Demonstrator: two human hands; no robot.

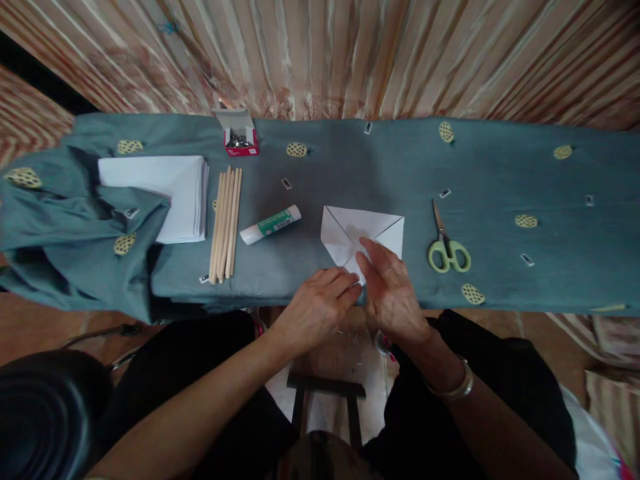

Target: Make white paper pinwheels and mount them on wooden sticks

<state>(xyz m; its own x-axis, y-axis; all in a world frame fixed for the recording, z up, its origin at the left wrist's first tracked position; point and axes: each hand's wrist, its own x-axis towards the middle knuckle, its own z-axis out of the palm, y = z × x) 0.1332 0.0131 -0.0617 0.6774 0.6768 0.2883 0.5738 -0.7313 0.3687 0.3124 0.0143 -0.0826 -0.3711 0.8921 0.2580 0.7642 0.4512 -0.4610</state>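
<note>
Both hands at the near tip of the folded paper

Looking down from my head view, I have the folded white paper (353, 227) in front of me, its near tip close to the edge of the cloth-covered table. My left hand (323, 300) is half curled, fingertips resting on the paper's near tip; whether they pinch it or only press, I cannot tell. My right hand (393, 283) is loosely open, finger and thumb partly stretched, the fingertips over the middle of the paper and seemingly touching it, gripping nothing that I can see

To work this fold well, I judge that the left fingertips should steady the tip while the right ones press lightly outward along the crease. The edges ought to meet evenly before any firm rubbing, since thin paper would likely hold a crooked line

To the right of the paper, well clear of it, lie the green-handled scissors (442, 235). Left of the paper is the glue stick (271, 225), then a row of wooden sticks (226, 227), and farthest left the paper stack (187, 193), partly covered by bunched cloth (135, 213). Beyond the paper and to its left stands an open red box (243, 151) of small shiny pieces. Nothing blocks the paper except my own hands, which hide its near part
</note>
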